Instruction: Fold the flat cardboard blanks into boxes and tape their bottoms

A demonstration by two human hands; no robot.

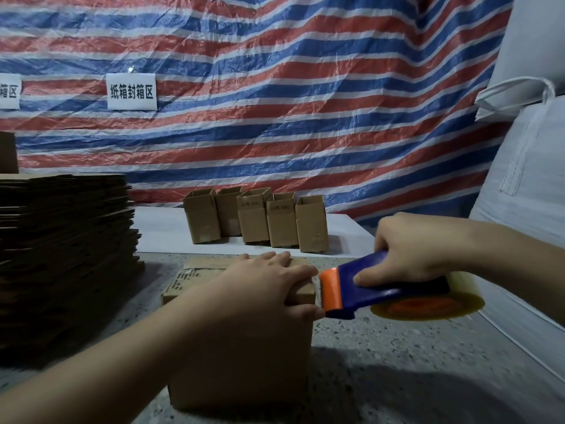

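A folded cardboard box (244,359) stands on the speckled floor in front of me, its closed flaps facing up. My left hand (269,283) lies across the top right corner, fingers over the far edge and thumb on the right side wall, gripping that corner. My right hand (415,255) grips the blue handle of a tape dispenser (367,289). Its orange toothed blade touches the box's right top edge beside my left thumb. A roll of clear tape (428,304) sits on the dispenser's right end.
A tall stack of flat cardboard blanks (64,255) rises at the left. Several finished small boxes (256,220) stand on a white sheet (162,231) behind. A striped tarp hangs at the back; large white sacks (526,179) fill the right.
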